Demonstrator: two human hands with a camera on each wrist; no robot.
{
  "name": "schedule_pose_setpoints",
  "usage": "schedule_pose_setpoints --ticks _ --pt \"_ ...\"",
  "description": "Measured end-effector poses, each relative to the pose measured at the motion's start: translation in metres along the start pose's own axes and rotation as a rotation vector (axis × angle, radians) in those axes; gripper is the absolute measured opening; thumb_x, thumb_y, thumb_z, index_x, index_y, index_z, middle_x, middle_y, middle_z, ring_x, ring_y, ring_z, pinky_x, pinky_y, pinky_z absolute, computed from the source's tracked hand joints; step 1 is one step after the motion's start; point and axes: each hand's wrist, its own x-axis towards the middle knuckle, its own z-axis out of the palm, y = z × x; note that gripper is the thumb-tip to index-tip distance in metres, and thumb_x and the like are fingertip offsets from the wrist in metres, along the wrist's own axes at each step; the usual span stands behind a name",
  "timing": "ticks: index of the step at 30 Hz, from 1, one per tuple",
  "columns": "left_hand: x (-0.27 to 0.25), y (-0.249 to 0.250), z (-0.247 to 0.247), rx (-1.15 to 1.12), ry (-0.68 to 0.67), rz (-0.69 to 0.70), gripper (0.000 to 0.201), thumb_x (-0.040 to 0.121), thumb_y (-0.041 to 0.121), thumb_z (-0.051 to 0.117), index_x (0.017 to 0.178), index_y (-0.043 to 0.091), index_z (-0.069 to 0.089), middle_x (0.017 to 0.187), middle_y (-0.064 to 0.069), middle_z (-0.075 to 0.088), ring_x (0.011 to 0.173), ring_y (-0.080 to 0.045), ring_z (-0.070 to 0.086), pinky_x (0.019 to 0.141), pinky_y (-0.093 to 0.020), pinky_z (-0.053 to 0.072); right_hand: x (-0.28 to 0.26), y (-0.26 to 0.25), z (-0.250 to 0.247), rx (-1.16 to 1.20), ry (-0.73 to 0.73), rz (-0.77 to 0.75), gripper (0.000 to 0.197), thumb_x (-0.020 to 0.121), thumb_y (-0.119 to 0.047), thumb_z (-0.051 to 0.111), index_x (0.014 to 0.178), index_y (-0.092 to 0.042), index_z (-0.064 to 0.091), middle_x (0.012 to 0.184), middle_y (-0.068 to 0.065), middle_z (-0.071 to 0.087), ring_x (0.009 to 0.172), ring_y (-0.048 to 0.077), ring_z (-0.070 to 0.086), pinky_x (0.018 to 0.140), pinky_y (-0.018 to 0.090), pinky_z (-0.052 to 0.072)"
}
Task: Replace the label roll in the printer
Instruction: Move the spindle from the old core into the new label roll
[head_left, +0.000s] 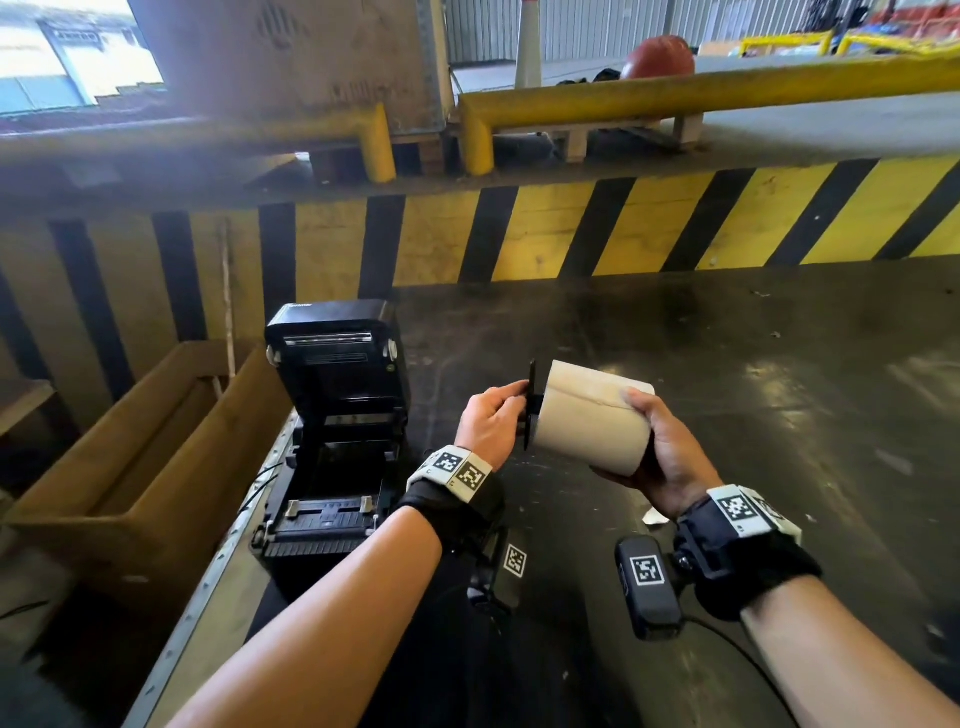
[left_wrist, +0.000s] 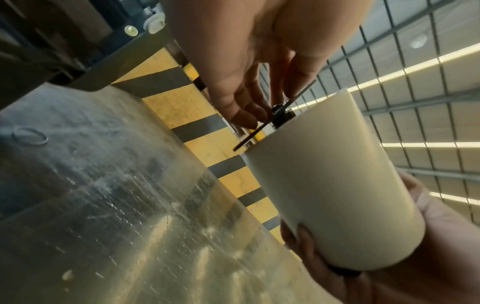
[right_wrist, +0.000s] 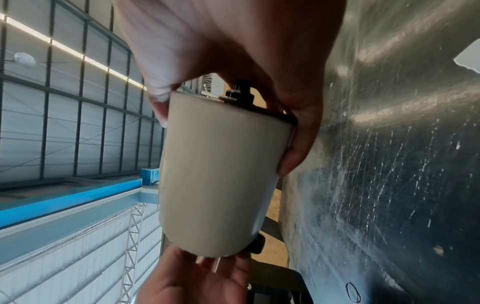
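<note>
In the head view the black label printer stands at the table's left edge with its lid raised and its roll bay showing no roll. Right of it, above the table, my right hand grips a cream label roll around its right end, thumb on top. A black spindle runs through the roll. My left hand pinches the spindle's thin black flange at the roll's left end. The left wrist view shows its fingertips on the flange. The spindle's other end pokes out under my right palm.
A brown open crate sits left of the printer, beyond the table's metal edge. A yellow-and-black striped barrier runs behind the dark scratched table. A paper scrap lies near my right wrist.
</note>
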Motion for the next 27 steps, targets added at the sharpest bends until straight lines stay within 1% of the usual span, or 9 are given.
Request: schedule_pose_setpoints --ticks 4,6,10,13,16,18,21,24,27 --pt "0.001 0.000 -0.002 -0.013 -0.044 -0.036 0.039 0.088 0.022 0.048 0.122 0.007 0.060 0.119 -0.017 0.065 0.110 -0.029 0.063 0.100 -0.049 0.048 0.002 0.000 -0.001 -0.028 0.001 -0.039 0.035 0.077 -0.042 0.059 0.109 -0.027 0.055 0.106 0.011 0.061 0.095 0.030 0.060 0.078 0.046 0.050" --pt "-0.001 -0.001 -0.004 -0.018 -0.055 -0.048 0.043 0.086 0.027 0.048 0.123 0.008 0.059 0.119 -0.016 0.066 0.110 -0.028 0.063 0.101 -0.048 0.047 0.002 0.000 0.001 -0.054 0.007 -0.055 0.044 0.071 -0.045 0.063 0.111 -0.028 0.055 0.110 0.012 0.060 0.097 0.031 0.060 0.079 0.048 0.051" --pt "-0.007 0.005 -0.006 0.025 -0.086 -0.001 0.039 0.089 0.027 0.051 0.123 0.012 0.060 0.118 -0.010 0.067 0.111 -0.023 0.063 0.101 -0.045 0.047 0.001 0.002 0.004 -0.071 0.014 -0.062 0.052 0.064 -0.047 0.066 0.111 -0.028 0.056 0.114 0.013 0.060 0.099 0.032 0.060 0.075 0.047 0.053" --pt "-0.011 0.004 -0.010 0.057 -0.097 0.034 0.039 0.085 0.036 0.053 0.120 0.022 0.062 0.118 -0.005 0.068 0.111 -0.021 0.063 0.101 -0.046 0.047 0.001 0.004 0.008 -0.091 0.000 -0.068 0.052 0.064 -0.048 0.066 0.111 -0.029 0.055 0.118 0.014 0.058 0.106 0.035 0.059 0.076 0.048 0.054" --pt "-0.013 0.001 -0.012 0.080 -0.094 0.032 0.043 0.075 0.048 0.049 0.116 0.037 0.058 0.114 0.000 0.071 0.109 -0.018 0.064 0.099 -0.046 0.049 0.000 0.003 0.012 -0.097 0.003 -0.088 0.042 0.066 -0.046 0.066 0.105 -0.031 0.057 0.116 0.013 0.059 0.102 0.033 0.060 0.071 0.046 0.055" --pt "-0.014 0.002 -0.013 0.077 -0.089 0.032 0.045 0.078 0.043 0.046 0.120 0.033 0.059 0.116 0.000 0.070 0.112 -0.019 0.062 0.100 -0.046 0.048 0.000 0.003 0.014 -0.095 0.000 -0.100 0.034 0.070 -0.045 0.064 0.101 -0.032 0.058 0.115 0.013 0.059 0.098 0.032 0.060 0.069 0.044 0.055" --pt "-0.020 0.007 -0.012 -0.049 -0.071 0.044 0.036 0.087 0.026 0.047 0.118 0.020 0.064 0.116 -0.004 0.069 0.112 -0.021 0.062 0.100 -0.043 0.048 0.002 0.002 0.017 -0.089 -0.017 -0.096 0.042 0.067 -0.046 0.064 0.105 -0.030 0.058 0.115 0.014 0.060 0.098 0.032 0.061 0.070 0.044 0.055" --pt "-0.022 0.012 -0.016 -0.285 -0.017 -0.025 0.028 0.093 0.009 0.045 0.112 0.007 0.066 0.108 -0.014 0.069 0.101 -0.025 0.065 0.084 -0.034 0.054 0.003 -0.001 0.020 -0.091 -0.048 -0.107 0.043 0.067 -0.045 0.064 0.107 -0.029 0.058 0.116 0.014 0.060 0.101 0.032 0.060 0.070 0.043 0.055" --pt "-0.021 0.026 -0.025 -0.429 -0.012 -0.112 0.029 0.094 0.020 0.051 0.108 0.000 0.065 0.098 -0.014 0.069 0.087 -0.022 0.066 0.072 -0.028 0.056 0.004 -0.006 0.024 -0.114 -0.082 -0.149 0.025 0.075 -0.040 0.062 0.098 -0.032 0.060 0.112 0.009 0.060 0.100 0.030 0.059 0.071 0.045 0.054"
